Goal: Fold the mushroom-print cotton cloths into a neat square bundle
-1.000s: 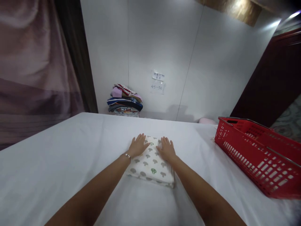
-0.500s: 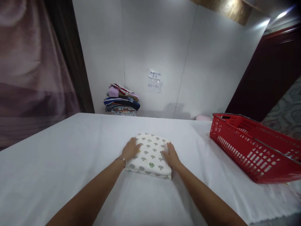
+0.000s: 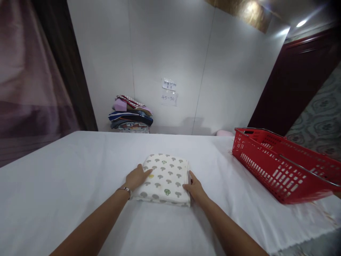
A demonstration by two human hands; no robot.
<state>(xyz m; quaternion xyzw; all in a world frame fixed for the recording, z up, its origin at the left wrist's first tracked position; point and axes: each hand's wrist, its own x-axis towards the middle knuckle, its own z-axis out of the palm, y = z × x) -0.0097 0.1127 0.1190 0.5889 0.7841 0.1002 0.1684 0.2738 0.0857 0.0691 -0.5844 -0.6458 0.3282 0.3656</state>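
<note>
A folded white cloth (image 3: 165, 177) printed with grey mushrooms, plus a few green and yellow ones, lies flat on the white-covered table (image 3: 87, 174). My left hand (image 3: 136, 177), with a bracelet at the wrist, grips its left edge, the thumb on top. On the opposite side, my right hand (image 3: 195, 186) pinches the right edge, thumb above and fingers along the side and partly hidden beneath.
A red plastic basket (image 3: 269, 170) with metal handles stands on the right of the table. Behind the far edge is a stack of folded clothes (image 3: 130, 115) against the white wall. A pink curtain (image 3: 34, 78) hangs at left.
My right hand has gone from lying along the cloth's right side to gripping its edge. My left hand stays at the left edge. The view has shifted slightly.
</note>
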